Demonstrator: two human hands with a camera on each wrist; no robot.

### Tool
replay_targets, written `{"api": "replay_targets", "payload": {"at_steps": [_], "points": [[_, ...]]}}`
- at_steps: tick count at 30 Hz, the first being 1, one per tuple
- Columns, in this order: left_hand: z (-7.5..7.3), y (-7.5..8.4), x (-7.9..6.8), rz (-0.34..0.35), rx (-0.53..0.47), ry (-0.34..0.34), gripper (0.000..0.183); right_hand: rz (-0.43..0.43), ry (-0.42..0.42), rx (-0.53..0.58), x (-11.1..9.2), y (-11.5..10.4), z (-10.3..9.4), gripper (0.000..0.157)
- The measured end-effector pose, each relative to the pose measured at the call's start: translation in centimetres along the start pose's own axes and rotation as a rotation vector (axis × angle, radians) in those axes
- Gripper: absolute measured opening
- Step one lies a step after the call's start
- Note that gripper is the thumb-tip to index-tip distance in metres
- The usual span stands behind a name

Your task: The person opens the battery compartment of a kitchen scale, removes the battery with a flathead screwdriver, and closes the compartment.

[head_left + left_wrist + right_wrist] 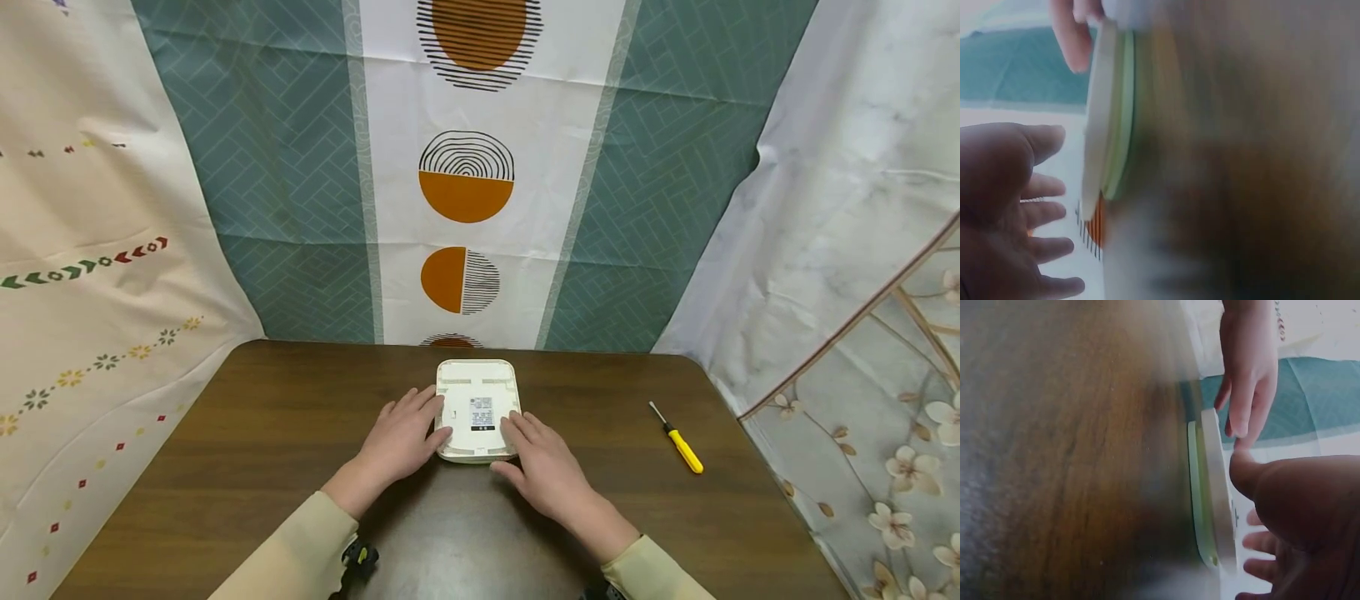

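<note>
A flat white device [457, 442] with rounded corners lies on the brown table, its printed label [482, 413] facing up. From the side, the right wrist view shows a pale green layer [1197, 487] under its white body. At the device's left edge is my left hand [401, 437], fingers extended and thumb reaching over the near left part. My right hand [547, 467] is at the opposite edge, with fingertips over the right rim and the thumb just off the near right corner. Neither hand curls round the device.
A screwdriver [681, 442] with a yellow handle lies on the table [300, 417] to the right, its tip pointing away from me. Behind the table's far edge hangs a green and white patterned cloth [300, 167]. Pale patterned cloths line both sides.
</note>
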State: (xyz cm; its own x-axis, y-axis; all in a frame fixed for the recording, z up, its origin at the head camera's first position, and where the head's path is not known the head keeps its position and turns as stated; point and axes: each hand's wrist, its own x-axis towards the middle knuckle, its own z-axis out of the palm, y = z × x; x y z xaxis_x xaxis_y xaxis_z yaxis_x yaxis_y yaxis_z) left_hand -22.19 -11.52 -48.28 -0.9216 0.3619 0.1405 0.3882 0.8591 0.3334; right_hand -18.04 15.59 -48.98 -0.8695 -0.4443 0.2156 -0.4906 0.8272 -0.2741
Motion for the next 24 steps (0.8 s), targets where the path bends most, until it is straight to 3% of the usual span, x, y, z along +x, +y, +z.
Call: {"api": "replay_targets", "payload": {"at_steps": [9,16,24], "points": [[-0.2,-1.8,2.2,0.008,0.052,-0.07,0.066,-0.142,-0.118,-0.084,-0.7,-0.9,0.0,0.072],[0.0,-2.0,2.9,0.005,0.074,-0.121,0.063,-0.149,-0.173,-0.083,-0.9,-1.7,-0.3,0.07],[0.2,-1.9,2.9,0.004,0.105,-0.129,0.064,-0.146,-0.159,-0.099,-1.1,-1.7,-0.3,0.069]]}}
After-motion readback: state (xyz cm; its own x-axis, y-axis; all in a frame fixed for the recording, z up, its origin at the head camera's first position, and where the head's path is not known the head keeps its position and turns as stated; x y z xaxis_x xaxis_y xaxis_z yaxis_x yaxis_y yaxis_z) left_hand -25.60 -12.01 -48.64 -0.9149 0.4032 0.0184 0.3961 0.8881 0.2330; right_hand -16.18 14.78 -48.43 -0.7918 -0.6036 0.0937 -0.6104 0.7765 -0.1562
